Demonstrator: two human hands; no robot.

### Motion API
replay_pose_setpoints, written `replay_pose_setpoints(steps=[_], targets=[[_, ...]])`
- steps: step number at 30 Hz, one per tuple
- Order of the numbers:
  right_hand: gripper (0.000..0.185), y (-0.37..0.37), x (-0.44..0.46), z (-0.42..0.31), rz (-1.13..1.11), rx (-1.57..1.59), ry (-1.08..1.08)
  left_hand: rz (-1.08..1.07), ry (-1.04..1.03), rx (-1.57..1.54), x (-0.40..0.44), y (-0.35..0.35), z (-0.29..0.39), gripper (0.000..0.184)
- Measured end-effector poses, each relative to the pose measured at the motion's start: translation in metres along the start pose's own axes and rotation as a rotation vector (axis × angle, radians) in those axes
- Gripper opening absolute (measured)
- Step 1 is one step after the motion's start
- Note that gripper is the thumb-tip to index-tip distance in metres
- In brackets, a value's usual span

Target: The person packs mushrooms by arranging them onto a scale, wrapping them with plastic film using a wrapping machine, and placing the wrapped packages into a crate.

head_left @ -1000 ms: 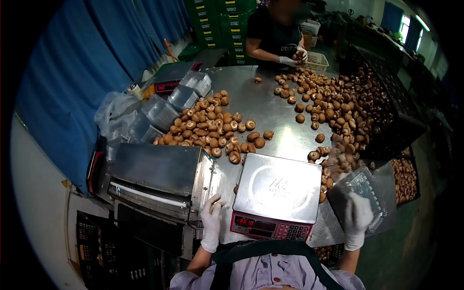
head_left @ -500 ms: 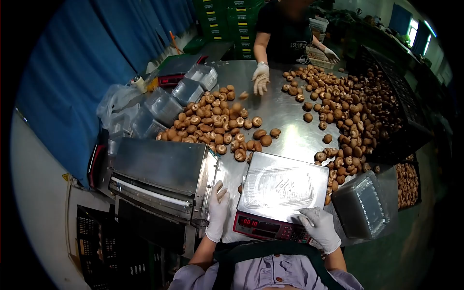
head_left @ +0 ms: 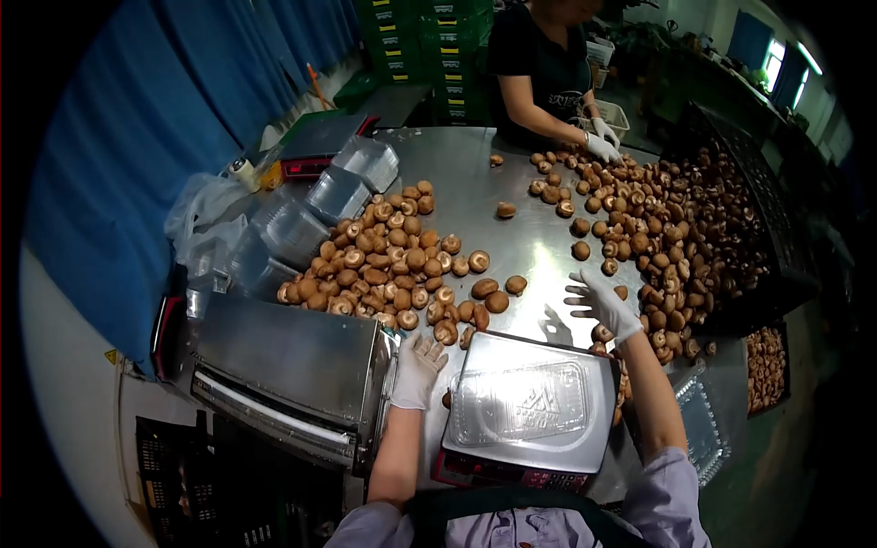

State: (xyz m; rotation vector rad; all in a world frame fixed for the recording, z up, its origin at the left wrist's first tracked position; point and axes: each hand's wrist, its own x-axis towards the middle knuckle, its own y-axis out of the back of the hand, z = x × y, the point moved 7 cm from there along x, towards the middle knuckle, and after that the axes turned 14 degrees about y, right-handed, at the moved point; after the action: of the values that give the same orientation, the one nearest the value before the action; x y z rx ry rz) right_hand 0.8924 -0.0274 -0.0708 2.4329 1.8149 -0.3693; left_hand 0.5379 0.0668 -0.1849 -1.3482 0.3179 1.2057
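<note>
My left hand [head_left: 419, 369], in a white glove, is at the right edge of the metal wrapping machine [head_left: 283, 361], fingers apart and holding nothing. Just above its fingertips lies the left pile of brown mushrooms [head_left: 388, 251]. My right hand [head_left: 601, 306], gloved too, reaches over the table beyond the scale, fingers spread and empty, beside the large right mushroom pile [head_left: 671, 237]. Between my forearms a clear plastic tray [head_left: 521, 402] lies on the steel plate of the scale [head_left: 585, 447]. My right forearm partly covers the stacked clear trays [head_left: 702, 425] at the right.
Across the table [head_left: 457, 146] a co-worker [head_left: 539, 78] has both gloved hands at the far mushrooms. A black crate [head_left: 749, 219] stands at the right. Clear containers [head_left: 292, 224], a plastic bag [head_left: 196, 215] and another scale [head_left: 320, 151] are at the left.
A clear tray came onto the scale. My right hand moved from the stacked trays to the scale, then forward over the table. My left hand shifted forward slightly. The co-worker's hands returned to the mushrooms.
</note>
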Motion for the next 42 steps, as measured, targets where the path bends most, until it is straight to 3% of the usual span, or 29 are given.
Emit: replay_pose_setpoints(steps=[3, 4, 6, 12, 13, 17, 21, 23, 26, 33, 38, 42], targets=[[0.085, 0.000, 0.063, 0.039, -0.011, 0.043, -0.108, 0.017, -0.015, -0.002, 0.000, -0.016, 0.003, 0.074], [0.084, -0.011, 0.070, 0.039, -0.022, 0.082, -0.170, 0.032, -0.007, -0.012, 0.001, -0.017, 0.003, 0.074], [0.081, -0.033, 0.098, 0.062, -0.081, 0.111, -0.226, -0.162, 0.039, 0.018, 0.003, -0.039, 0.001, 0.077], [0.078, -0.141, 0.119, 0.055, -0.448, 0.093, -0.220, -0.231, 0.043, 0.171, 0.017, -0.074, 0.020, 0.074], [0.075, -0.149, 0.122, 0.052, -0.362, 0.137, -0.214, -0.306, 0.028, 0.162, 0.020, -0.081, 0.023, 0.074], [0.069, -0.166, 0.137, 0.060, -0.436, 0.179, -0.240, -0.256, 0.041, 0.108, 0.030, -0.084, 0.031, 0.073], [0.070, -0.172, 0.137, 0.057, -0.500, 0.152, -0.227, -0.253, 0.080, 0.096, 0.026, -0.087, 0.029, 0.076], [0.070, -0.174, 0.137, 0.050, -0.432, -0.004, -0.145, -0.288, 0.071, 0.124, 0.025, -0.089, 0.032, 0.077], [0.073, -0.180, 0.137, 0.060, -0.521, 0.180, -0.167, -0.338, 0.105, 0.169, 0.027, -0.095, 0.029, 0.074], [0.078, -0.175, 0.114, 0.025, -0.532, 0.017, -0.195, -0.299, 0.153, 0.229, 0.032, -0.098, 0.026, 0.069], [0.081, -0.172, 0.106, -0.006, -0.526, -0.012, -0.051, -0.320, 0.017, 0.272, 0.021, -0.111, 0.035, 0.059], [0.077, -0.164, 0.094, -0.025, -0.441, 0.040, 0.083, -0.465, 0.051, 0.245, -0.001, -0.131, 0.040, 0.054]])
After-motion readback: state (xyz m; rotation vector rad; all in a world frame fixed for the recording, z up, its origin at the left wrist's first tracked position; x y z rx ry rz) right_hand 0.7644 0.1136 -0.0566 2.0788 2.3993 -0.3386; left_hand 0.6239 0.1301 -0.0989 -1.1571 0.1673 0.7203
